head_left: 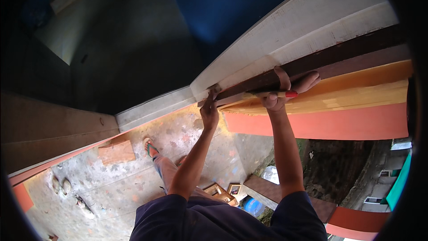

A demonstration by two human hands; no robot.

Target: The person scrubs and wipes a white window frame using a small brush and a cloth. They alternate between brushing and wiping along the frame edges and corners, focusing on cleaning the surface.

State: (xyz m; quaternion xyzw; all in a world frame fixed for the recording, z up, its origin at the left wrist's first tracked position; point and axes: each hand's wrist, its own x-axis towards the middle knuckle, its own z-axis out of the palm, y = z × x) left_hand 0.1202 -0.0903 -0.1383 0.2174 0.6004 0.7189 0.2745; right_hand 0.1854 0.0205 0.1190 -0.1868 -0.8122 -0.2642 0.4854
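A long dark brown wooden strip (339, 56) runs along a whitish door frame (307, 29). My left hand (209, 111) is closed at the strip's near-left end, its fingertips pinching there against the frame; the exact grip is partly hidden. Farther right along the strip, my right hand (278, 93) holds a slim yellowish stick with a red end (290, 94) across its palm. Some of the right fingers reach up onto the brown strip while others stretch to the right. What kind of tool the stick is I cannot tell.
Orange-yellow cloth or painted surface (347, 89) lies beside the strip, above a salmon wall band (316, 122). Below is a paint-spotted floor (120, 187) with a wooden board (117, 152), shoes (61, 185), wooden frames (218, 193) and a blue container (254, 206). A dark room lies beyond the sill.
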